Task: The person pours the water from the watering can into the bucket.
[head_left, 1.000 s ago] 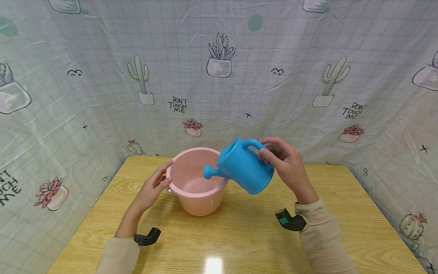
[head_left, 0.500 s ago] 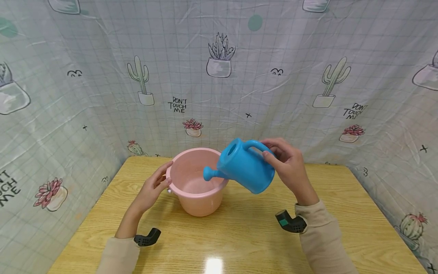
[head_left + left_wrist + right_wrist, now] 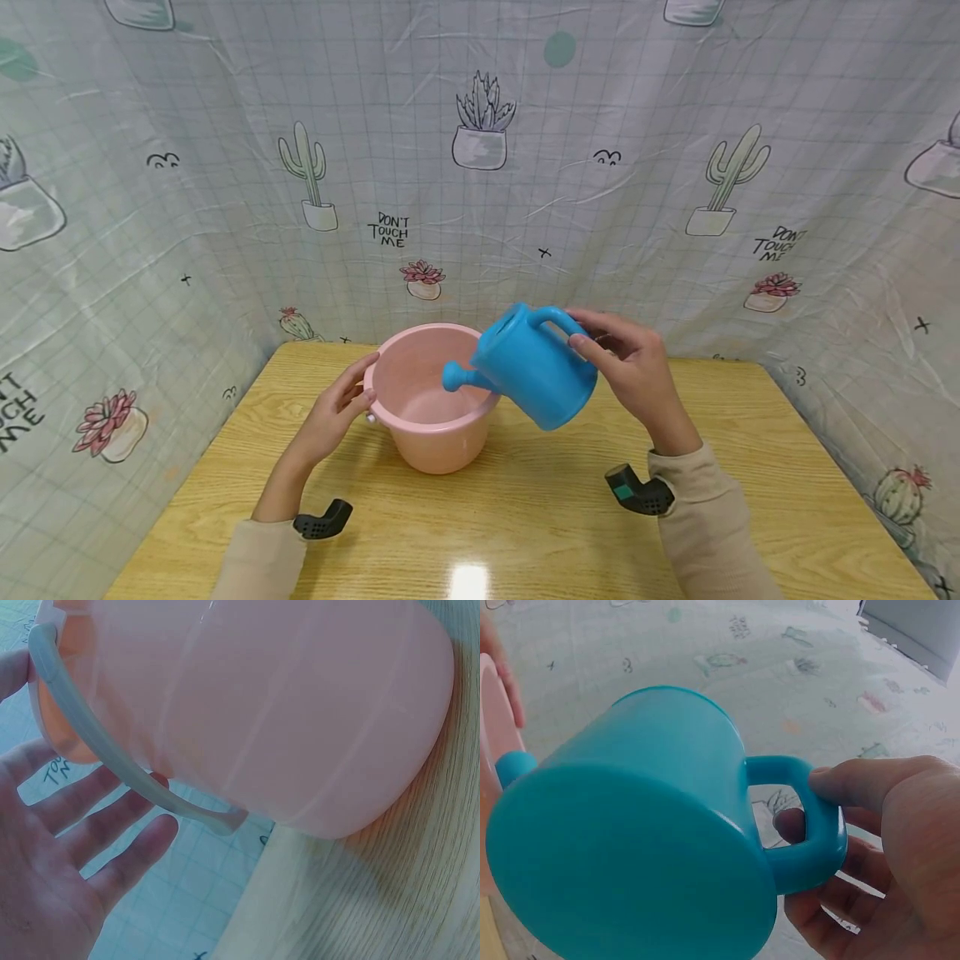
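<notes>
A pink bucket point(image 3: 438, 450) stands upright on the wooden table. At its left rim my left hand point(image 3: 333, 417) holds on with thumb and fingers; the left wrist view shows a pale carrying handle point(image 3: 97, 742) hanging down beside those fingers. My right hand point(image 3: 626, 358) grips the handle of a blue watering can point(image 3: 536, 367), thumb on the near side and fingers around it. The can is tilted left in the air, its spout over the bucket's opening. In the right wrist view the can's base point(image 3: 630, 862) faces the camera. No stream of water can be made out.
The wooden table point(image 3: 555, 517) runs under both arms. Cloth printed with cacti and succulents point(image 3: 480, 217) surrounds it at the back and both sides. A black wrist camera point(image 3: 641, 490) sits on the right wrist, another point(image 3: 322, 521) on the left.
The watering can tips slightly back, then tilts forward again and shifts a little left, with the right hand a bit lower. The left hand and bucket stay in place.
</notes>
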Action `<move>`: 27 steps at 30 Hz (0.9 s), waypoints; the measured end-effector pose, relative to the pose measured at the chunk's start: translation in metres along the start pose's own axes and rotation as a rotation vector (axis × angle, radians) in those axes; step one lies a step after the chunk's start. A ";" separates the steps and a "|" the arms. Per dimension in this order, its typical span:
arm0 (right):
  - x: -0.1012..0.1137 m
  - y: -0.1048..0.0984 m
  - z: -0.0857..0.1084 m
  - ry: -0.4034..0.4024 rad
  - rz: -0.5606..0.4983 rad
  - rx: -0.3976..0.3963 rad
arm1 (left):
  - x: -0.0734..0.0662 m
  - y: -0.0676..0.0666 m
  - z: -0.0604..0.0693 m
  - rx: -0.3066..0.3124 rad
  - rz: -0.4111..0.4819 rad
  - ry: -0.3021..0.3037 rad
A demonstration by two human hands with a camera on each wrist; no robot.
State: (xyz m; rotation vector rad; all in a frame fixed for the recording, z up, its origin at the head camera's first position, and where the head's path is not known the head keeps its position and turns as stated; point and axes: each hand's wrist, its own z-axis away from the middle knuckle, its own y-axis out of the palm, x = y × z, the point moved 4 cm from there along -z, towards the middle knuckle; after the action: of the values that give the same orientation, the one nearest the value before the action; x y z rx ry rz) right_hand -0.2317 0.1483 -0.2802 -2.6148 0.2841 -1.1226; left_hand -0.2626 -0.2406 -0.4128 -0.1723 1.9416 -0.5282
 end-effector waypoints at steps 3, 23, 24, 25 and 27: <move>0.000 -0.001 0.000 -0.021 0.027 -0.004 | 0.000 0.000 0.000 0.001 0.002 -0.003; 0.002 -0.001 -0.001 -0.018 0.041 -0.015 | -0.001 -0.001 0.000 0.003 0.009 -0.003; 0.002 -0.001 -0.001 -0.018 0.046 -0.016 | -0.001 -0.001 0.000 0.003 0.009 -0.003; 0.002 -0.001 -0.001 -0.017 0.049 -0.018 | -0.001 -0.001 0.000 0.003 0.009 -0.003; 0.002 -0.001 -0.002 -0.015 0.049 -0.020 | 0.000 0.000 0.000 0.002 0.009 -0.002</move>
State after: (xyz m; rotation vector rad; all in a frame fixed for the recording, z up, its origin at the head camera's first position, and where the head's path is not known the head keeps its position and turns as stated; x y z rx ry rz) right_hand -0.2315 0.1483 -0.2773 -2.6174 0.3554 -1.0891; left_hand -0.2624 -0.2408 -0.4122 -0.1628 1.9387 -0.5238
